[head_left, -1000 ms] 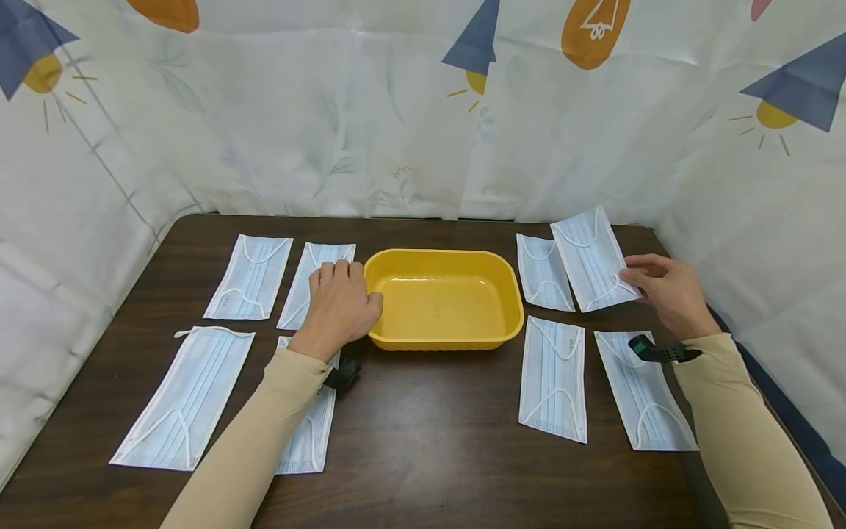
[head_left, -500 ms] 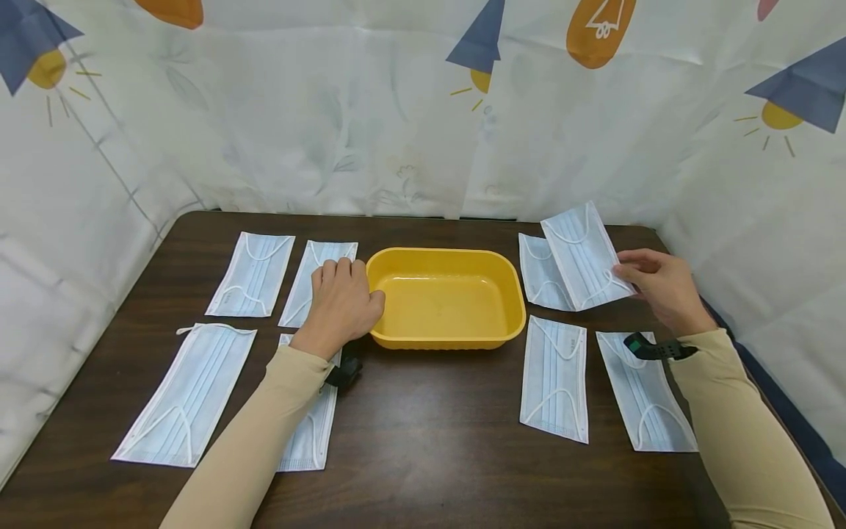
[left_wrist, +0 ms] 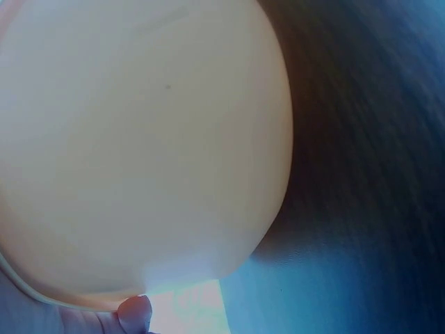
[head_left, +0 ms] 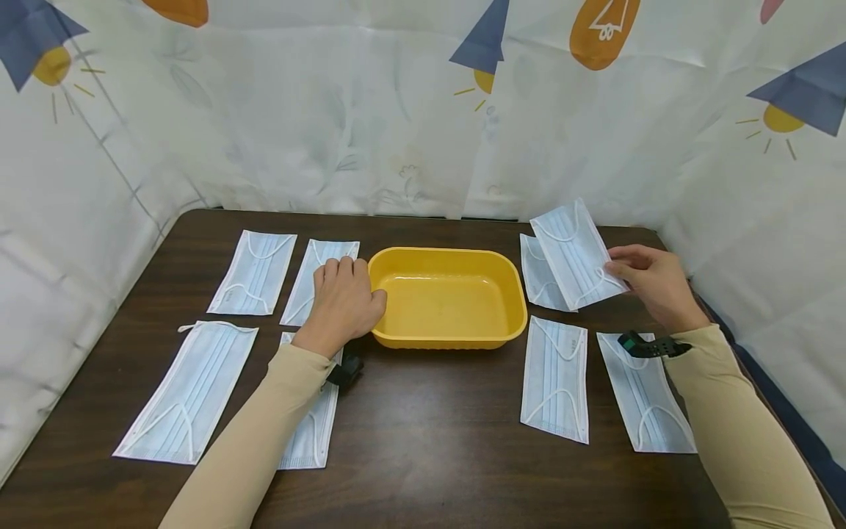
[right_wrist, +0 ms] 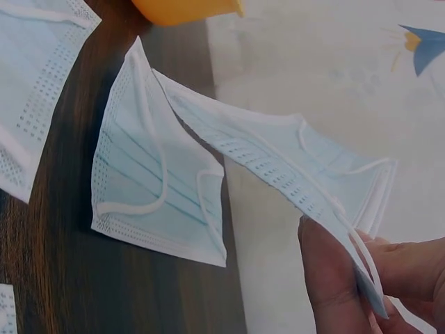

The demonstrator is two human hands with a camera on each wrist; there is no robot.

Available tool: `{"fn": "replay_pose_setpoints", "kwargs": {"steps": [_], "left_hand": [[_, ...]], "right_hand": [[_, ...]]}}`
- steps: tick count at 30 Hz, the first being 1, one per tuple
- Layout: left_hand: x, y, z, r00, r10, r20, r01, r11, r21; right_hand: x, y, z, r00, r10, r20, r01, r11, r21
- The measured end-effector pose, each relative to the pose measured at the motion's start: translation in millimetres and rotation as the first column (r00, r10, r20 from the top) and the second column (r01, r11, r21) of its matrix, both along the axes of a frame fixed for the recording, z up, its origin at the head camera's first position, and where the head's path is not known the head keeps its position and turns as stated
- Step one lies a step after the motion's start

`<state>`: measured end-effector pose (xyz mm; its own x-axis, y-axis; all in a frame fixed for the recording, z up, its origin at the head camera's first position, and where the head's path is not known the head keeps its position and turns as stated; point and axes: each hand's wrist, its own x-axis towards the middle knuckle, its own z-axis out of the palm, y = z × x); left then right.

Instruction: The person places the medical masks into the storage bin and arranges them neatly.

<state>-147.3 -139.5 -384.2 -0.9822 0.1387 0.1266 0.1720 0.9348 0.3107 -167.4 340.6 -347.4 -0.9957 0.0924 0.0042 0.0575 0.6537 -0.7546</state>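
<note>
At its left end, the yellow plastic basin (head_left: 449,308) is gripped by my left hand (head_left: 345,303), with the fingers over the rim. That basin (left_wrist: 153,153) fills much of the left wrist view and holds nothing visible. My right hand (head_left: 657,283) pinches a pale blue face mask (head_left: 568,250) by its right edge, thumb on one side and fingers on the other. The held mask (right_wrist: 278,160) is tilted up and partly overlaps another mask (right_wrist: 156,160) lying flat on the table.
Two more masks, a near one (head_left: 557,378) and an outer one (head_left: 644,397), lie right of the basin. Several others lie at left, including a large-looking one (head_left: 188,393); my left forearm covers part of another mask (head_left: 311,433). A patterned curtain (head_left: 297,110) surrounds the dark table (head_left: 423,441).
My right hand has moved left with the pinched mask, bringing it further over the flat one beside the basin. My left hand stays on the basin rim.
</note>
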Motion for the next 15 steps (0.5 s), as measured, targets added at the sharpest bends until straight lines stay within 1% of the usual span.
{"fn": "replay_pose_setpoints", "kwargs": {"steps": [4,8,15], "left_hand": [[0.2,-0.5,0.5,1.0,0.008,0.016,-0.008,1.0,-0.002],[0.0,-0.5,0.4,1.0,0.011,0.025,-0.011,1.0,-0.003],[-0.1,0.4,0.4,1.0,0.008,0.021,-0.008,1.0,-0.013]], "right_hand": [[-2.9,-6.0,0.4,1.0,0.017,-0.014,-0.017,1.0,-0.001],[-5.1,-10.2,0.3,0.999,0.031,-0.01,-0.031,1.0,0.008],[-7.9,-15.9,2.1,0.999,0.043,-0.011,-0.042,0.999,0.034]]}}
